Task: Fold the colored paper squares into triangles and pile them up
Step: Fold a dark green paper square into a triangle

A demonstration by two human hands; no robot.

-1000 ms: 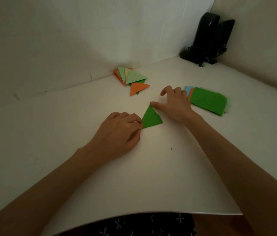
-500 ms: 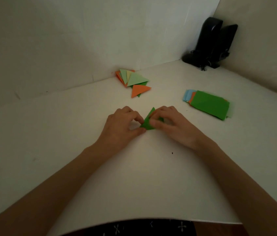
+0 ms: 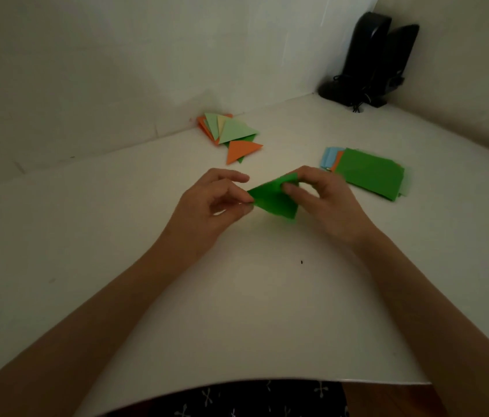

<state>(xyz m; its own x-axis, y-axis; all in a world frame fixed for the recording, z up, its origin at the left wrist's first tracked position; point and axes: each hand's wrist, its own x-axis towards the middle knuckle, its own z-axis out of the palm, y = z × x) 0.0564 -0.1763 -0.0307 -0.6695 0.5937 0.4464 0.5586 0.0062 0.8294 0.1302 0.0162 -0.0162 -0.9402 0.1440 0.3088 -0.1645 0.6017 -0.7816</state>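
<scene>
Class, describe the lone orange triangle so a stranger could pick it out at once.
Start at the white table's far edge by the wall, where the folded triangles are piled. At the pile's near edge lies the orange triangle, fully exposed; the other orange pieces are mostly buried.

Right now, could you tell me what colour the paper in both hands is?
Green paper, seen in the head view.

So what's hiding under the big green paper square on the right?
Under the green square on top of that stack, an orange sheet and a light blue sheet peek out at the left edge. The green top sheet covers the rest, so how many papers lie underneath cannot be seen.
</scene>
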